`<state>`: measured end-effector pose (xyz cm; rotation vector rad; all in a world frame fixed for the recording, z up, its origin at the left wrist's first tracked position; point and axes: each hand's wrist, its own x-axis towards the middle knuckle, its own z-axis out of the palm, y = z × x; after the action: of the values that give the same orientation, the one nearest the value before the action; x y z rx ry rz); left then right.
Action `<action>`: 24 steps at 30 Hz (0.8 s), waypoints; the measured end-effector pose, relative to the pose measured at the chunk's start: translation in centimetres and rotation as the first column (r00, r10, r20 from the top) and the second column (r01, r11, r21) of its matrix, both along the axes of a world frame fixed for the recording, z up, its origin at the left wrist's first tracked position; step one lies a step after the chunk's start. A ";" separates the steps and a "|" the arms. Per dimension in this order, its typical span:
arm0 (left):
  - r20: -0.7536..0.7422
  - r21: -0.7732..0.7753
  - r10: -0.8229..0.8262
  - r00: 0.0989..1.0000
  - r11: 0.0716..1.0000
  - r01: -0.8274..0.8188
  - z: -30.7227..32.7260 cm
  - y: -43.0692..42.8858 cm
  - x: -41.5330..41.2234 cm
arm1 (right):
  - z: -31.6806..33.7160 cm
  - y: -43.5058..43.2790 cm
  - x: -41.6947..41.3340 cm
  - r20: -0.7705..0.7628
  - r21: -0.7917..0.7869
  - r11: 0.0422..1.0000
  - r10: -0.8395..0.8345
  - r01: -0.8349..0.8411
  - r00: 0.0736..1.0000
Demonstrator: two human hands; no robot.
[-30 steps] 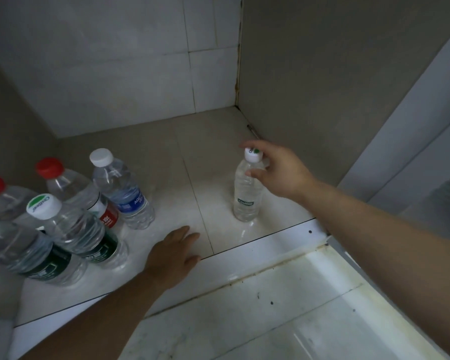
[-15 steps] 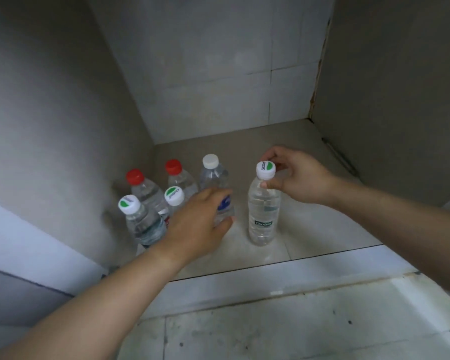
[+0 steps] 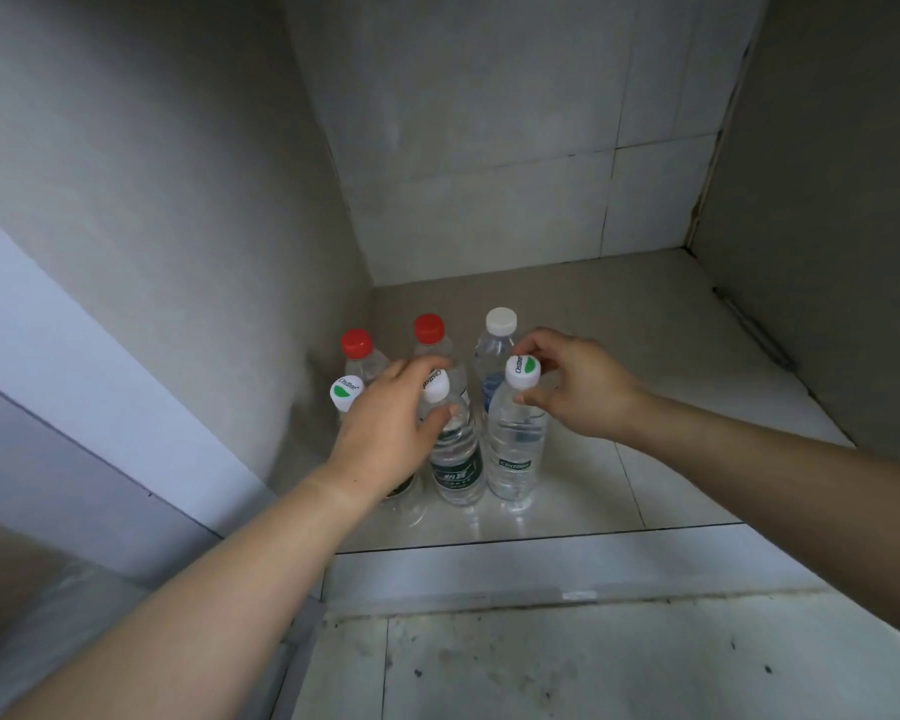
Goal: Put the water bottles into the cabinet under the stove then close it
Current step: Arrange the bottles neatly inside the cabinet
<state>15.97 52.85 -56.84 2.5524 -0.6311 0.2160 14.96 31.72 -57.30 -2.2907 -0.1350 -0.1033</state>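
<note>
Down at the front lip of the open grey cabinet (image 3: pixel 541 558), both my arms reach in over the pale tiled cabinet floor (image 3: pixel 671 459), so I'm leaning in from outside to work.

Nearest row is three clear plastic water bottles with white-and-green caps. My left hand (image 3: pixel 385 428) is draped over the middle one (image 3: pixel 455 459), fingers (image 3: pixel 440 418) curled loosely round its shoulder, I'd guess to steady the bunch so nothing tips while its neighbour arrives. That hand mostly hides the leftmost bottle (image 3: pixel 346 393); only its cap and a bit of base show.

My right hand (image 3: pixel 578 392) pinches the third bottle (image 3: pixel 515 449) by its cap between thumb and fingertips. It's upright, just beside the middle one, base looking like it's on the floor. Holding it by the top keeps my knuckles out of the tight gap.

Behind those stand two clear bottles with red caps (image 3: pixel 430 330) and one with a plain white cap (image 3: pixel 501 324), tucked into the left back corner, which leaves the right side free.

No cabinet door in view, so closing is yet to do.
</note>
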 end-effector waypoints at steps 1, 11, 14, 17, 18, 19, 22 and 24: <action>-0.006 -0.016 0.007 1.000 1.000 -0.007 -0.1 0.0 0.1 | 0.0 0.0 0.0 0.002 0.006 1.000 -0.007 0.007 1.000; 0.014 -0.038 0.008 1.000 0.999 -0.007 -0.3 -0.4 0.5 | 0.0 0.6 0.3 0.032 -0.047 0.997 0.054 -0.053 0.998; 0.004 -0.026 0.011 1.000 1.000 -0.011 -0.2 -0.2 0.8 | 0.2 0.3 0.0 0.043 -0.086 0.993 0.079 -0.075 0.996; -0.006 0.001 0.015 1.000 1.000 -0.015 -0.1 -0.1 1.0 | 0.4 -0.1 -0.1 0.038 -0.130 0.987 0.102 -0.096 0.994; -0.014 -0.002 0.014 1.000 1.000 -0.014 -0.1 -0.1 1.0 | 0.4 -0.2 -0.1 0.034 -0.135 0.986 0.104 -0.099 0.994; -0.024 -0.012 0.015 1.000 1.000 -0.016 -0.1 -0.1 1.0 | 0.4 -0.2 -0.2 0.030 -0.137 0.985 0.106 -0.101 0.994; -0.035 -0.037 0.020 0.999 0.999 -0.021 -0.1 -0.1 0.8 | 0.5 -0.1 -0.2 0.026 -0.136 0.985 0.110 -0.106 0.994; -0.023 -0.030 0.026 0.999 0.999 -0.027 -0.1 -0.1 0.7 | 0.5 -0.1 -0.1 0.034 -0.149 0.983 0.116 -0.109 0.993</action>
<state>16.65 52.76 -56.95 2.5322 -0.5812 0.2037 14.82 31.65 -56.76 -2.4229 -0.3031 -0.0865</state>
